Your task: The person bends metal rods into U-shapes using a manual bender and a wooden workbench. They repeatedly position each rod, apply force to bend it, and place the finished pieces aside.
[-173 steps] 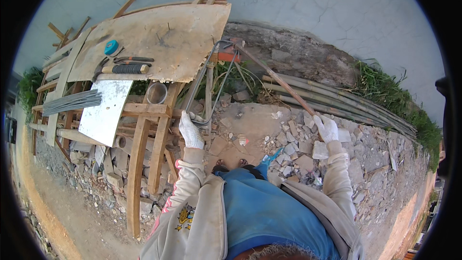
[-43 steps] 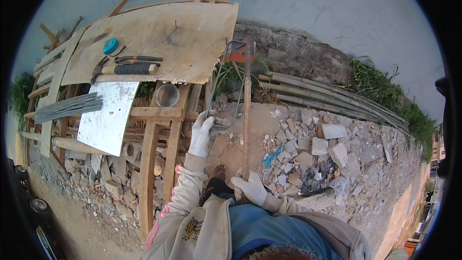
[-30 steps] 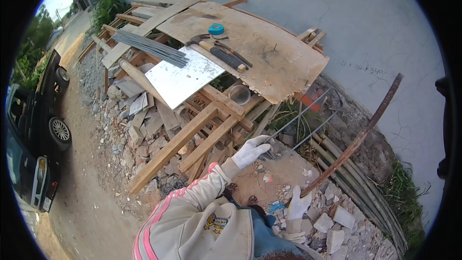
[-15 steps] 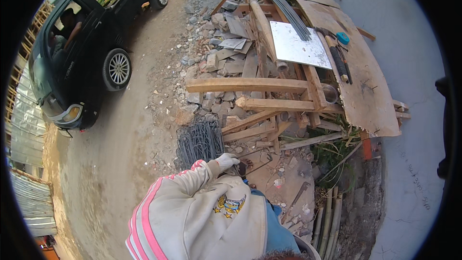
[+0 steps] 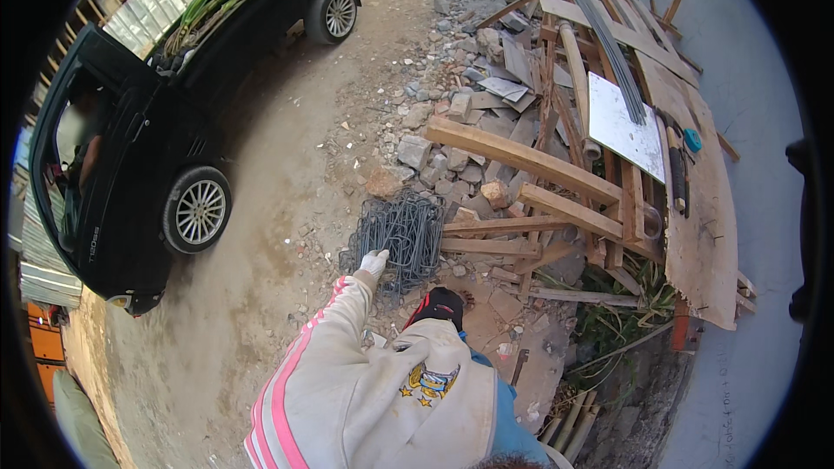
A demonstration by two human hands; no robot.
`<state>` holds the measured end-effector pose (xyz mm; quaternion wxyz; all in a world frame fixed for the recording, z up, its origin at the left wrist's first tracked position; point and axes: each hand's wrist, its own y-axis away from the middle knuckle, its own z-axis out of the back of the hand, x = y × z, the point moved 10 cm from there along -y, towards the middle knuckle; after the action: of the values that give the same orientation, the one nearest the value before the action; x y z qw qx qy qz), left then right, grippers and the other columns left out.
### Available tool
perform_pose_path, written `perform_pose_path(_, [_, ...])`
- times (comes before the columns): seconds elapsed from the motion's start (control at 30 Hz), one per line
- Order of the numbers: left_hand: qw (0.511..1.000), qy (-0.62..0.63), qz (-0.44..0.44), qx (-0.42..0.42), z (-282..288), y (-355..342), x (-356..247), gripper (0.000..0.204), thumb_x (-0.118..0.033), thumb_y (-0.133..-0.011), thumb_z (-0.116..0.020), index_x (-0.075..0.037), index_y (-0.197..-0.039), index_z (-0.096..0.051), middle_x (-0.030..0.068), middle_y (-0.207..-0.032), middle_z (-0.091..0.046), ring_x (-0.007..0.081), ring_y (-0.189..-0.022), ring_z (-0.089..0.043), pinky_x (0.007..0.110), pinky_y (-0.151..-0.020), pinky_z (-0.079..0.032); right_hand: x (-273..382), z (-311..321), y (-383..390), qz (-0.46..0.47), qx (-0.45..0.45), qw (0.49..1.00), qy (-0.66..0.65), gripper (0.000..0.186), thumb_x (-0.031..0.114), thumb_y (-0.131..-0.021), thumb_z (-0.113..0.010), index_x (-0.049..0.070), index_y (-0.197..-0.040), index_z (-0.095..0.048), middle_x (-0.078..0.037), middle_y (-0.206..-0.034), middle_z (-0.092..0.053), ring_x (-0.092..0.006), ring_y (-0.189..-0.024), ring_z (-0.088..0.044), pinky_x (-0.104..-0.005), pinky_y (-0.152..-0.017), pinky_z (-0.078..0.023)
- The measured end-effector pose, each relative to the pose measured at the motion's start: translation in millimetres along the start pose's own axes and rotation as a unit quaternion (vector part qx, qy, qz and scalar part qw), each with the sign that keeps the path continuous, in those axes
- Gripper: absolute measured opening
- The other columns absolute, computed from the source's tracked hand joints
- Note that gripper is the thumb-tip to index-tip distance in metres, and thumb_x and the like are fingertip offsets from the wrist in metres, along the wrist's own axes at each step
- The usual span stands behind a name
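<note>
My left hand (image 5: 374,263), in a white glove, reaches to the near left edge of a heap of bent grey steel stirrups (image 5: 401,239) on the ground. Its fingers look closed on a stirrup at that edge, though the tangle makes the single piece hard to trace. My left arm wears a pale sleeve (image 5: 295,365) with pink stripes. My right hand does not show; my body and clothing cover that side. In front of my body lies a black, red-edged piece of clothing or footwear (image 5: 439,306).
A dark pickup truck (image 5: 130,165) carrying cut greenery stands on the dirt road at left, a person in its cab. Rubble (image 5: 417,152) and timber beams (image 5: 521,161) lie beyond the heap. A plywood top (image 5: 704,234) holds steel bars and tools beside a grey wall (image 5: 738,78).
My gloved left hand has gone from beside a rectangular stirrup over to the heap. That stirrup no longer shows apart from the heap. The view has shifted.
</note>
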<state>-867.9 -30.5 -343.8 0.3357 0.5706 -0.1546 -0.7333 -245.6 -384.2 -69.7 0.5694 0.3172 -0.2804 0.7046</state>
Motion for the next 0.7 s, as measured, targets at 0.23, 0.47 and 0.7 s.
perform_pose_path(0.23, [0.948,-0.310,-0.071,0.019,-28,19,10,0.068,-0.051,-0.094,-0.064,0.001,-0.138,-0.060,0.0259,-0.132,-0.067,0.0407,-0.125,-0.064,0.046,-0.108,-0.048,-1,-14,-10,0.012,0.017,1.000,0.007,0.067,0.033,-0.098,-0.072,-0.013,-0.142,-0.052,-0.030,-0.133,-0.062,-0.0352,-0.118,-0.062,-0.0430,-0.104,-0.047])
perform_pose_path(0.47, [0.893,-0.350,-0.191,0.206,-123,89,-10,0.051,-0.042,-0.098,-0.062,-0.003,-0.128,-0.070,0.0191,-0.112,-0.076,0.0341,-0.104,-0.072,0.042,-0.094,-0.054,-4,-6,-20,0.027,0.023,0.999,0.005,0.066,0.033,-0.098,-0.072,-0.013,-0.141,-0.052,-0.030,-0.133,-0.063,-0.0352,-0.117,-0.062,-0.0431,-0.104,-0.047])
perform_pose_path(0.7, [0.868,-0.277,-0.278,0.303,-177,161,-123,0.044,-0.032,-0.101,-0.060,0.003,-0.127,-0.068,0.0144,-0.103,-0.075,0.0232,-0.092,-0.072,0.036,-0.085,-0.056,-19,25,-10,-0.008,-0.041,0.999,-0.024,0.066,0.034,-0.098,-0.072,-0.013,-0.141,-0.053,-0.030,-0.132,-0.063,-0.0353,-0.117,-0.062,-0.0432,-0.104,-0.047])
